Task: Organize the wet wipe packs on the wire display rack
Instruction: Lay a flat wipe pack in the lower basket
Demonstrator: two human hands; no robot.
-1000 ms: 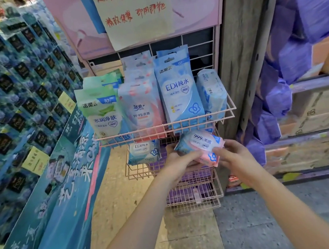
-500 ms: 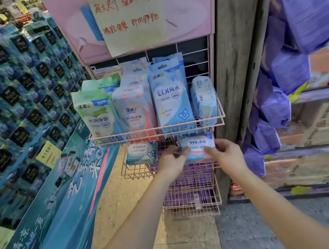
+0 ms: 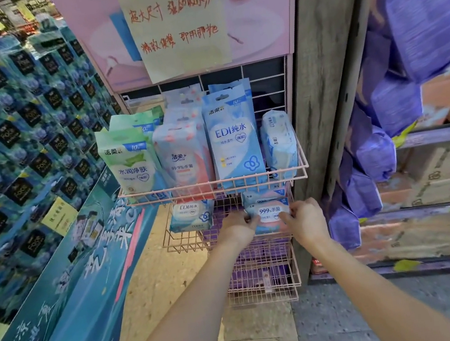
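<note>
A pink wire display rack (image 3: 298,170) holds wet wipe packs on tiers. On the top tier stand a green pack (image 3: 131,165), a pink pack (image 3: 184,161), a blue EDI pack (image 3: 232,138) and a sideways pack (image 3: 279,143). On the middle tier, a pink-and-white "999" pack (image 3: 270,216) stands at the right, in front of another like it. My left hand (image 3: 238,228) grips its left edge and my right hand (image 3: 304,220) grips its right edge. An EDI pack (image 3: 191,216) lies at that tier's left.
A tall stack of dark blue tissue boxes (image 3: 13,135) and a teal banner (image 3: 74,276) fill the left. A wooden post (image 3: 323,100) flanks the rack on the right, with purple packs (image 3: 373,156) and cartons on shelves beyond. The lowest basket (image 3: 261,280) holds purple packs.
Both hands carried the "999" pack from in front of the rack into the middle tier's right side and stood it upright. The camera moved closer.
</note>
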